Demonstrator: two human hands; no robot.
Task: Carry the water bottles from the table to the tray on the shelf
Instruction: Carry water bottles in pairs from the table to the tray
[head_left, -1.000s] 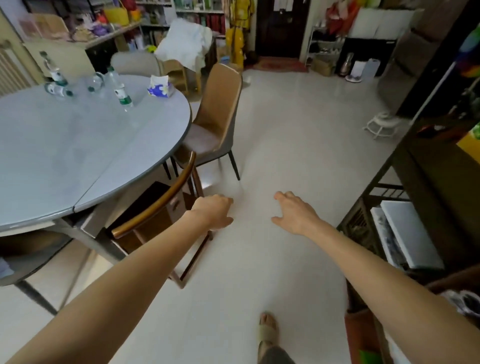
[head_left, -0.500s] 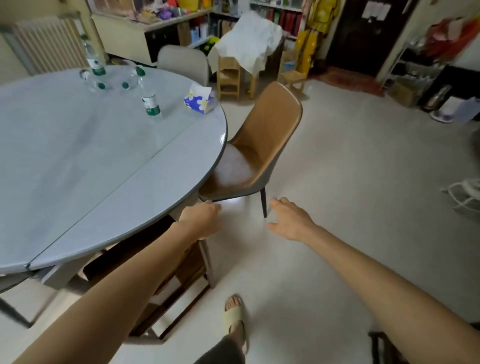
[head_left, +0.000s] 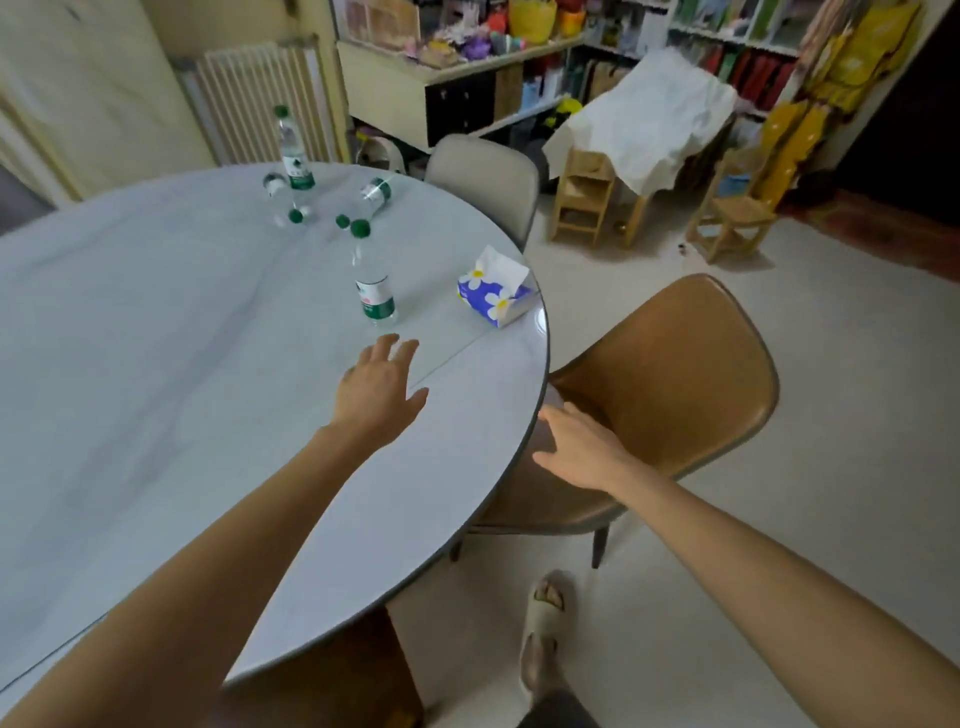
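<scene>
Standing just beyond the spread, empty left hand (head_left: 378, 395), the nearest bottle (head_left: 375, 288); right hand (head_left: 582, 449) empty, fingers straight.

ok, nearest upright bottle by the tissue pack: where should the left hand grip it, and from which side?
Probably the labelled lower body of the nearest bottle, wrapped from the near side. It stands upright, its neck is narrow, and the left hand hovers open just short of it with bare table between. The tissue pack sits to its right, apart, so it should not crowd the grip.
</scene>
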